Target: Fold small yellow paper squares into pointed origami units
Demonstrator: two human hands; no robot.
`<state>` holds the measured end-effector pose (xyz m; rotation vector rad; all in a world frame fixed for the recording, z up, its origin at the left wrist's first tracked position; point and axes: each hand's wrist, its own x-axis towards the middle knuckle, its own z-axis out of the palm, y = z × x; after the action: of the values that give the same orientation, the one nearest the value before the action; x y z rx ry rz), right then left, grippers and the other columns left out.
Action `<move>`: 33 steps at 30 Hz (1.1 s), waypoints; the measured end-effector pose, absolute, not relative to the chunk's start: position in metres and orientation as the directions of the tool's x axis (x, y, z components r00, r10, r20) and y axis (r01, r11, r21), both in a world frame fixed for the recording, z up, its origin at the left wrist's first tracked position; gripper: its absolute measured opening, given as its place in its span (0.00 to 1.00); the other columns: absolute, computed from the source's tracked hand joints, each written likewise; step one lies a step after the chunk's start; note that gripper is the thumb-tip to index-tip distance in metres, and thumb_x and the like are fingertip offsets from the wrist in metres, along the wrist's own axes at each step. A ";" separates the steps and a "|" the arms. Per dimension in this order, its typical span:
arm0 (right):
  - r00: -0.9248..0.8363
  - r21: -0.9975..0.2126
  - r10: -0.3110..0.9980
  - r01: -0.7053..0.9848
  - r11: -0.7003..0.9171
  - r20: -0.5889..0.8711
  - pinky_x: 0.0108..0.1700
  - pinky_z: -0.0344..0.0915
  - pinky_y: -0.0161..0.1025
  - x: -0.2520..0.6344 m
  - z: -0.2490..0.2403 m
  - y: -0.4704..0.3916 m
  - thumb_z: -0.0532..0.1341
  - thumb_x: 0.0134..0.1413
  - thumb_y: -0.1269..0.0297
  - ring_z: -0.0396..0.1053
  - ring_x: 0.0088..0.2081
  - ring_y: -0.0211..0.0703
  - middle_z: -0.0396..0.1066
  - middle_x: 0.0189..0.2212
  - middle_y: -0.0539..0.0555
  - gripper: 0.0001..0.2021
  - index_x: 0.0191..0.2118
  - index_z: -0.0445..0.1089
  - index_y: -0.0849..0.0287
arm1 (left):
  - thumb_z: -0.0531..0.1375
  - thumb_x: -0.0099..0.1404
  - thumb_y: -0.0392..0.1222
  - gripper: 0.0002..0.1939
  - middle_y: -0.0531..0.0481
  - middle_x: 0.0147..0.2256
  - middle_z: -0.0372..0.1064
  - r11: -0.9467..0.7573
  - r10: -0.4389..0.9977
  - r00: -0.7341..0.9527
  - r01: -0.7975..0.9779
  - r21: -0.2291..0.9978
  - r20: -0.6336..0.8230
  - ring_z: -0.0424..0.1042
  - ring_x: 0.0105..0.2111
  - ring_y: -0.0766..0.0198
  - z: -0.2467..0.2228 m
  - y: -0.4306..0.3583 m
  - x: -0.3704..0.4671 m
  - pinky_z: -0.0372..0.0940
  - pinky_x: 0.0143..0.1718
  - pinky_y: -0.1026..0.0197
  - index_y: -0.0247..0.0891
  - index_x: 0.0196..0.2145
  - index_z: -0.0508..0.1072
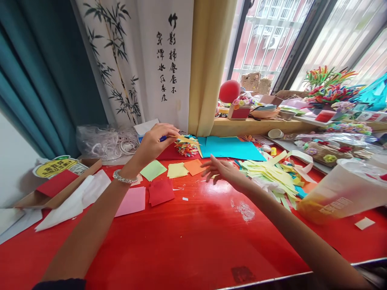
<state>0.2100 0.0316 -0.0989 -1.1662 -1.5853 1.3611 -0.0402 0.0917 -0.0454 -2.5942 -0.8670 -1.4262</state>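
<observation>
Strip point(190, 141), flat, yellowish paper, has its long axis left to right above the far side of the surface point(187, 241), its free end pointing right. Nearest, the surface is smooth, glossy red, with a pink sheet point(133, 201) and squarish red papers point(161, 192) lying flat. Beyond, the right hand point(222, 171) hovers, its grip apart, near an orange square point(194, 166), beside a yellow square point(177, 170) and a green square point(153, 170). Farther, the left hand point(155, 141) has its grip clamped on the strip's left end, near a bristly paper cluster point(186, 151); whether strip and cluster touch, I cannot tell. Beside it lies a turquoise sheet point(232, 148), long side left to right
</observation>
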 end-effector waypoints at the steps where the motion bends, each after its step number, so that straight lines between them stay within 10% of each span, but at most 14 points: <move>1: -0.371 -0.996 0.928 0.094 0.002 -0.033 0.28 0.68 0.34 0.202 -0.087 0.033 0.51 0.57 0.43 0.73 0.32 0.41 0.74 0.37 0.61 0.25 0.43 0.69 0.62 | 0.57 0.65 0.41 0.07 0.48 0.44 0.73 -0.871 0.399 0.435 0.455 0.186 0.807 0.67 0.50 0.60 -0.041 0.085 -0.038 0.60 0.54 0.54 0.41 0.37 0.74; 11: -0.372 -0.939 0.864 -0.077 0.335 0.339 0.39 0.72 0.39 0.167 -0.020 0.039 0.61 0.54 0.61 0.72 0.37 0.42 0.73 0.41 0.58 0.16 0.47 0.70 0.62 | 0.61 0.62 0.40 0.04 0.52 0.52 0.67 -0.885 0.222 0.534 0.462 -0.061 0.816 0.58 0.57 0.58 -0.021 0.063 -0.038 0.54 0.58 0.47 0.45 0.34 0.76; 19: -0.377 -0.922 0.855 0.005 0.387 0.356 0.43 0.70 0.41 0.172 -0.024 0.032 0.61 0.54 0.59 0.71 0.39 0.41 0.73 0.39 0.56 0.15 0.44 0.72 0.62 | 0.59 0.63 0.44 0.08 0.46 0.46 0.69 -0.838 0.506 0.310 0.399 0.373 0.805 0.68 0.46 0.63 -0.026 0.056 -0.024 0.65 0.47 0.58 0.38 0.31 0.73; 28: -0.319 -0.863 0.818 -0.002 0.505 0.479 0.39 0.67 0.37 0.162 -0.024 0.030 0.68 0.45 0.56 0.68 0.40 0.41 0.70 0.40 0.55 0.22 0.45 0.64 0.59 | 0.62 0.60 0.46 0.09 0.51 0.34 0.61 -0.803 0.552 0.233 0.407 0.435 0.801 0.65 0.30 0.70 -0.030 0.054 -0.017 0.65 0.32 0.66 0.40 0.35 0.71; 33: -0.341 -0.853 0.814 0.061 0.518 0.471 0.37 0.65 0.37 0.164 -0.022 0.030 0.66 0.48 0.54 0.66 0.36 0.39 0.67 0.32 0.51 0.16 0.37 0.65 0.59 | 0.64 0.57 0.50 0.26 0.52 0.38 0.60 -0.778 0.621 0.230 0.295 0.554 0.749 0.66 0.28 0.70 -0.032 0.054 -0.017 0.67 0.32 0.66 0.48 0.51 0.60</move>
<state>0.1640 0.0298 -0.0222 -0.7364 -1.7555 0.9387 -0.0166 0.0540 -0.0323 -2.6797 -1.0353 -1.8962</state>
